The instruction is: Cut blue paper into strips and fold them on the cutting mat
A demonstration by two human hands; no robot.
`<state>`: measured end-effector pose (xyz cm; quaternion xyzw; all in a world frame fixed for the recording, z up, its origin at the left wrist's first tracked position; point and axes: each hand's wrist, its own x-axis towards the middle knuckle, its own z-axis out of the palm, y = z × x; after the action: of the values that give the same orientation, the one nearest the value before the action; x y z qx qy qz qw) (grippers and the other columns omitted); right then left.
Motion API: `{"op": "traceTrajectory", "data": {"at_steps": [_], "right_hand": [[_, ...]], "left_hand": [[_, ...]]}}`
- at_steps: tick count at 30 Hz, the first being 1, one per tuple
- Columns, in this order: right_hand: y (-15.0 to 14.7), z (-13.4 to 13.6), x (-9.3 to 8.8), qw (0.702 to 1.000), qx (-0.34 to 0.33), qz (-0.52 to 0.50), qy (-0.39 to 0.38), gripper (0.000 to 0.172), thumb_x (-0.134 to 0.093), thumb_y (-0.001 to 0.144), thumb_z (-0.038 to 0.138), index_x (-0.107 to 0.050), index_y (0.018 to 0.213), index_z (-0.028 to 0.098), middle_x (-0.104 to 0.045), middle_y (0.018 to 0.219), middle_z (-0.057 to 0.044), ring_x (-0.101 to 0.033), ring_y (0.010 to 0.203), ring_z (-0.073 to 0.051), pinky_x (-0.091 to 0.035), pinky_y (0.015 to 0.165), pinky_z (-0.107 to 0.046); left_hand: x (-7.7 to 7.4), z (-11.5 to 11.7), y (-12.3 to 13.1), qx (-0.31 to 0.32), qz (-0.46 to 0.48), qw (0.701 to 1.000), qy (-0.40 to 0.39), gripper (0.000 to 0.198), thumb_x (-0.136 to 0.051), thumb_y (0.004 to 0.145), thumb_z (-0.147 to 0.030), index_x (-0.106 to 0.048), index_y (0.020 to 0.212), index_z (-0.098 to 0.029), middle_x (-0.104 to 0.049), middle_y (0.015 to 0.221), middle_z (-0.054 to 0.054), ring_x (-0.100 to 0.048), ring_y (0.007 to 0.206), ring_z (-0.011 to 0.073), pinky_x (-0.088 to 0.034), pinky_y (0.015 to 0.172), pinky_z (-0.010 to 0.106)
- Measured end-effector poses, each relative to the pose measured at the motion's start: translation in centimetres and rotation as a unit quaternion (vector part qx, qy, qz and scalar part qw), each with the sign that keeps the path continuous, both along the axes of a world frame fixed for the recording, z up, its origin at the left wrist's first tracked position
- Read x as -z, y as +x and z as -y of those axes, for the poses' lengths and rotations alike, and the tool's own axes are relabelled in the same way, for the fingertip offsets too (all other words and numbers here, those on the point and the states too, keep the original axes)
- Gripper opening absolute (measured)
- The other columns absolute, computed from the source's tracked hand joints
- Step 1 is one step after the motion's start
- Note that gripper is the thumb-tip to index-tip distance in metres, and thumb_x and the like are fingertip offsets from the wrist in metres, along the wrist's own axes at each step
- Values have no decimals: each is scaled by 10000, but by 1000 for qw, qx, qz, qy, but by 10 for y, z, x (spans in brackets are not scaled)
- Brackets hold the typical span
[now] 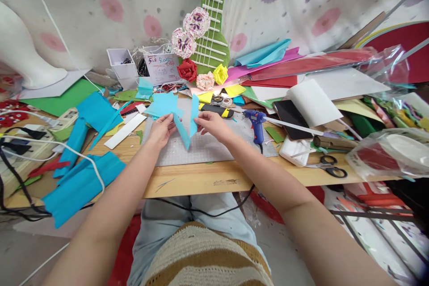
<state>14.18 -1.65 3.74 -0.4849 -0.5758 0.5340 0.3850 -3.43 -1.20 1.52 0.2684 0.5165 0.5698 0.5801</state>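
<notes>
- the left hand (161, 128) and the right hand (212, 124) meet above the grey cutting mat (214, 149), which lies on the wooden table (201, 179).
- the blue paper piece (188, 127) hangs between the two hands, folded into a v whose tip points toward the person.
- left hand: thumb and fingers are pressed together on the left arm of the v, pinching it at its upper end.
- right hand: the fingertips are closed on the right flap of the v, pinching it near its outer edge.
- the tip of the v sits below both grips, just above the mat; contact with the mat cannot be determined.
- a wider light blue sheet (163, 105) lies just behind the left hand; whether it joins the held piece cannot be determined.
- a blue glue gun (256, 124) stands just right of the right hand, with a dark phone (291, 118) beyond it.
- a yellow and black knife (216, 110) lies just behind the right hand.
- scissors (330, 167) lie well apart at the right table edge.
- legible writing: a white box (162, 69) at the back carries handwritten digits, roughly "5.8 5.05"; the rest is too small to read.
- no brand marking is legible on the glue gun or the phone.
</notes>
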Motion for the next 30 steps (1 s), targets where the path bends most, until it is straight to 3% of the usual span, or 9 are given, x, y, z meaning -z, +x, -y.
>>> {"op": "traceTrajectory", "data": {"at_steps": [6, 12, 22, 30], "right_hand": [[-26, 2, 16, 998, 40, 29, 40, 133, -544, 755, 261, -482, 663, 187, -534, 555, 49, -538, 513, -80, -401, 423, -167], [-38, 5, 36, 986, 65, 110, 104, 161, -543, 741, 341, -524, 678, 194, -570, 610, 39, -553, 597, -106, -430, 557, -217], [-44, 9, 38, 975, 10, 192, 108, 138, -549, 757, 302, -553, 679, 189, -601, 639, 32, -547, 614, -102, -374, 579, -219], [-48, 8, 47, 979, -39, 172, 105, 130, -572, 746, 306, -548, 687, 193, -595, 628, 37, -549, 587, -96, -376, 565, -210]], "left_hand": [[3, 1, -1, -33, 33, 999, 8, 80, -575, 827, -170, -519, 773, -148, -613, 638, -11, -685, 702, 138, -565, 717, 285], [0, -2, 6, -47, 32, 998, 12, 101, -498, 859, -125, -506, 762, -149, -626, 622, 9, -682, 673, 141, -559, 679, 280], [5, -7, 12, -89, 39, 995, 14, 166, -469, 867, -130, -489, 703, -155, -623, 564, -4, -662, 628, 115, -536, 714, 261], [3, -3, 20, -98, 78, 992, 26, 148, -441, 884, -142, -487, 745, -162, -668, 630, 30, -689, 733, 162, -539, 748, 325]]}}
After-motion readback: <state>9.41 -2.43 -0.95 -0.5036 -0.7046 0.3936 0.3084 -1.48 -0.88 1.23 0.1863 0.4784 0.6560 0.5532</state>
